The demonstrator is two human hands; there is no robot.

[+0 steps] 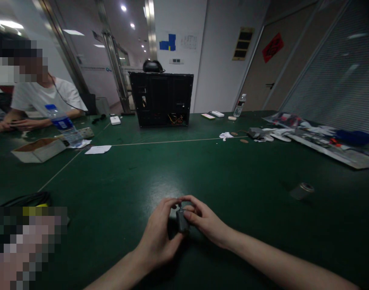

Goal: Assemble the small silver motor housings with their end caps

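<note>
A small dark grey block (182,220) with a thin pin-like top stands between my hands, just above or on the green table; its exact kind is too small to tell. My left hand (158,233) curves round its left side, with the thumb at its lower end and the fingertips by the pin. From the right, my right hand (205,221) pinches the block with the thumb on its face, while its forefinger reaches over the top to meet the left fingertips. Off to the right, a grey metal cylinder (301,191) lies apart from both hands.
A black-backed monitor-like box (161,100) stands at the far edge of the green table (136,169). On the left are a water bottle (65,127), an open box (40,152) and a seated person (51,98). A cluttered board (332,149) lies right.
</note>
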